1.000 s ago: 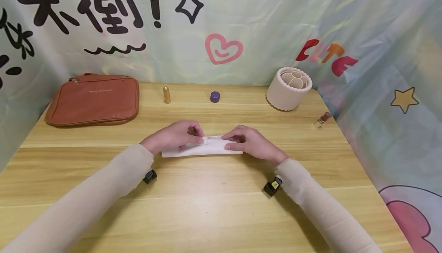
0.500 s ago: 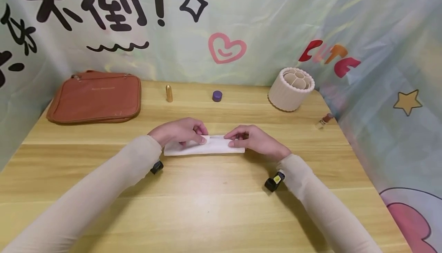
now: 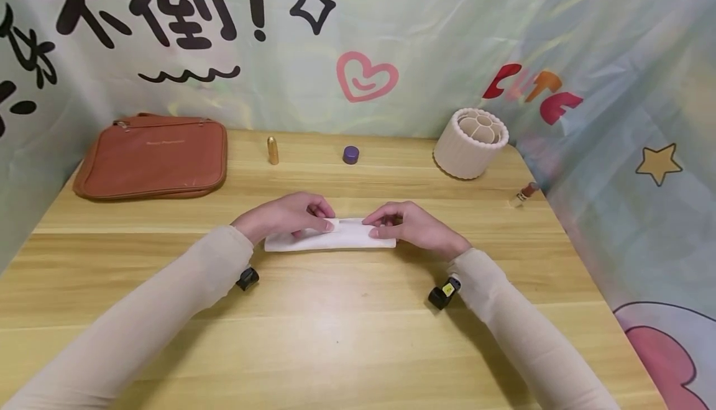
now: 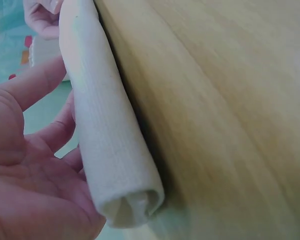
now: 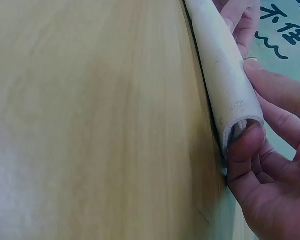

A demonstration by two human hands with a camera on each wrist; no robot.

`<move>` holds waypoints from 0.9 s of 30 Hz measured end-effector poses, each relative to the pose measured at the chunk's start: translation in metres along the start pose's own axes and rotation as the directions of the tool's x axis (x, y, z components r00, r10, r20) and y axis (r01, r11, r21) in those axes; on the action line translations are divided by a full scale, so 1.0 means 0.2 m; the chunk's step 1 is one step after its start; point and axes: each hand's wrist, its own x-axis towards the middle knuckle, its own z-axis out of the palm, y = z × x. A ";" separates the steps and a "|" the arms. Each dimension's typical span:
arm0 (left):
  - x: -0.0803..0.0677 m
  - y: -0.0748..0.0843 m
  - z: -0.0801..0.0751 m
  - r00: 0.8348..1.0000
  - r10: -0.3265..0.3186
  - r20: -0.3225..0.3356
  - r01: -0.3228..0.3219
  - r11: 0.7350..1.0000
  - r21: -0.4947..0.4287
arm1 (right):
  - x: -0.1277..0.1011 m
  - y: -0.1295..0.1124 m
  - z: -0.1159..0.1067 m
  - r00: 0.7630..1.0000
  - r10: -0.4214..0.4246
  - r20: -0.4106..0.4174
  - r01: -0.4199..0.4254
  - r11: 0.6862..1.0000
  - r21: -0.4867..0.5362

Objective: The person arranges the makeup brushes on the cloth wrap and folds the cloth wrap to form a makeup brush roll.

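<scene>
A white cloth (image 3: pixel 347 237) lies rolled into a long tube on the wooden table (image 3: pixel 358 335), in front of me. My left hand (image 3: pixel 285 216) curls its fingers over the roll's left half. In the left wrist view the roll (image 4: pixel 110 130) lies against that hand's fingers (image 4: pixel 55 132), its open end near the palm. My right hand (image 3: pixel 414 227) grips the right end. The right wrist view shows its thumb (image 5: pixel 245 145) pressed on the roll's (image 5: pixel 222 75) end, with the fingers behind it.
A brown zipped pouch (image 3: pixel 151 158) lies at the back left. A gold tube (image 3: pixel 272 150) and a purple cap (image 3: pixel 350 154) stand along the back. A cream ribbed holder (image 3: pixel 471 143) is at the back right, and a small bottle (image 3: pixel 523 194) lies by the right edge.
Both hands stay on the rolled cloth in much the same place. The left forearm has shifted slightly; nothing was let go.
</scene>
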 end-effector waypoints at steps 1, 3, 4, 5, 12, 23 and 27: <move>-0.01 -0.01 0.00 1.000 0.005 -0.004 -0.005 1.000 -0.004 | 0.00 0.00 0.00 1.000 -0.003 0.001 0.003 1.000 -0.001; -0.02 -0.02 0.00 1.000 0.015 -0.010 -0.015 1.000 -0.012 | 0.00 0.00 0.01 1.000 -0.001 0.005 0.001 1.000 -0.002; -0.02 -0.03 0.00 1.000 0.021 -0.013 -0.021 1.000 -0.015 | 0.00 -0.01 0.01 1.000 0.001 0.008 -0.001 1.000 -0.004; -0.03 -0.05 -0.01 1.000 0.027 -0.015 -0.028 0.999 -0.020 | 0.00 -0.01 0.01 1.000 0.001 0.010 -0.001 1.000 -0.005; -0.10 -0.14 -0.05 0.992 0.103 -0.069 -0.109 0.990 -0.086 | 0.00 -0.01 0.01 1.000 -0.011 0.003 0.011 1.000 -0.011; -0.28 -0.22 -0.04 0.931 0.343 -0.124 -0.289 0.902 0.321 | -0.01 -0.02 0.01 0.999 -0.035 0.012 0.035 0.999 -0.033; -0.30 -0.24 -0.01 0.921 0.371 -0.122 -0.275 0.838 0.471 | -0.02 -0.02 0.01 0.998 -0.069 0.010 0.069 0.994 -0.079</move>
